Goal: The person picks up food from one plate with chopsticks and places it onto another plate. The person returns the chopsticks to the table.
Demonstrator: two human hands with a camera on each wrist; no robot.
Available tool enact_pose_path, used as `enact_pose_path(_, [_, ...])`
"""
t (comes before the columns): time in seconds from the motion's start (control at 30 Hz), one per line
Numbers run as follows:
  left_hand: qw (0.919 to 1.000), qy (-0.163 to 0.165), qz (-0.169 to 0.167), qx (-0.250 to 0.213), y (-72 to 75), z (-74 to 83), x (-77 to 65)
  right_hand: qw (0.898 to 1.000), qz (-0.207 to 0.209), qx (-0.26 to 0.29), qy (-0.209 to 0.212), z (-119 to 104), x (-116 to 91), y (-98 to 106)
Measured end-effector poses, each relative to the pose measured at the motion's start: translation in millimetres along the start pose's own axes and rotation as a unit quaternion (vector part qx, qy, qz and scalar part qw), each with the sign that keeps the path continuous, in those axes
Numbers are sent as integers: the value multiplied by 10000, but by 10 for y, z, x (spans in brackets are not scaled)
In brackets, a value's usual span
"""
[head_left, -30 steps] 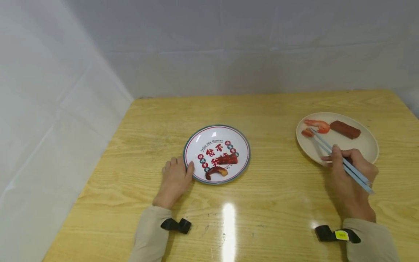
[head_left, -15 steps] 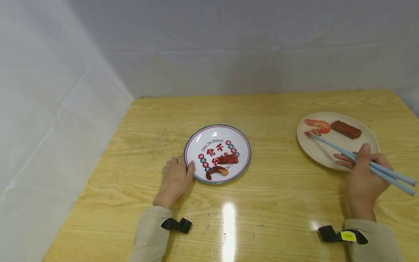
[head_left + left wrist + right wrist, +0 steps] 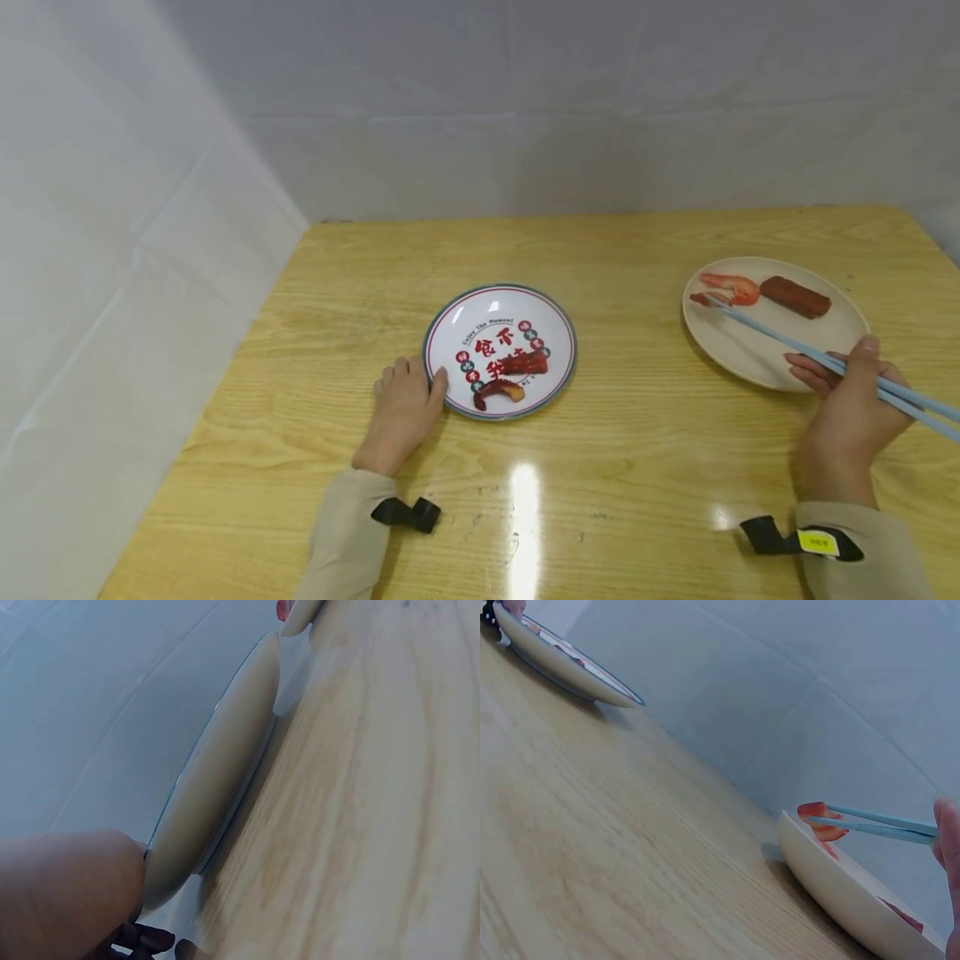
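Note:
My left hand (image 3: 405, 404) holds the near-left rim of a white plate (image 3: 453, 321) with a blue-green edge and red lettering, its thumb over the rim. On that plate lie a dark red ribbed piece (image 3: 525, 362) and a curved tentacle-like piece (image 3: 498, 393). Blue chopsticks (image 3: 780, 337) are held in my right hand (image 3: 851, 417), over the right side of a beige plate (image 3: 750, 354). Their tips pinch a small orange-red food piece (image 3: 822, 820), raised at rim height in the right wrist view. A shrimp (image 3: 738, 288) and a brown meat slab (image 3: 795, 297) lie on the beige plate.
Both plates stand on a wooden table (image 3: 630, 433), with bare wood between them. White sheeting (image 3: 450, 158) rises behind the table's far edge and along the left. Each wrist wears a black strap (image 3: 408, 514).
My right hand has moved right and turned, swinging the chopstick ends outward. The food piece in the tips has tilted and shifted up beside the shrimp. My left hand stays at the plate's rim.

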State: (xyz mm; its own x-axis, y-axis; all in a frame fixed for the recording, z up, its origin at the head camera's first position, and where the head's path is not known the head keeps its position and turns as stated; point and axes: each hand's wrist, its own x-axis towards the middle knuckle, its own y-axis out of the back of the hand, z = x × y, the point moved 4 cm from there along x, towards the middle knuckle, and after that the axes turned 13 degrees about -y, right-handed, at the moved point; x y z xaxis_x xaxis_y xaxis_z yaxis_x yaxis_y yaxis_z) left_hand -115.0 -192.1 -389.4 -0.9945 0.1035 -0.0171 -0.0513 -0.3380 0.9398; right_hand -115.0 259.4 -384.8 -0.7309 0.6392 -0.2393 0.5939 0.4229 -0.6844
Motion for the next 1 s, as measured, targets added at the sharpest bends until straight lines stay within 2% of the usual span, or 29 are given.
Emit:
enact_pose_path(0.17, [10000, 20, -8, 20, -4, -2, 3, 9991, -165, 385, -121, -2, -15, -21])
enact_pose_path(0.27, [10000, 33, -21, 12, -2, 0, 5, 9988, -178, 386, -223, -3, -20, -28])
enact_pose_path(0.4, [10000, 21, -40, 15, 1, 4, 2, 9993, 35, 95, -360, -22, -21, -15])
enact_pose_path(0.53, [10000, 2, -32, 19, 3, 3, 5, 9990, 237, -274, -269, -30, -21, -1])
enact_pose_path(0.7, [10000, 11, -40, -13, 6, 4, 4, 9986, 137, -493, -121, -8, -33, -15])
enact_pose_path(1.0, [10000, 33, -45, -14, 12, 4, 0, 9998, 15, 5, -189, -7, -38, -27])
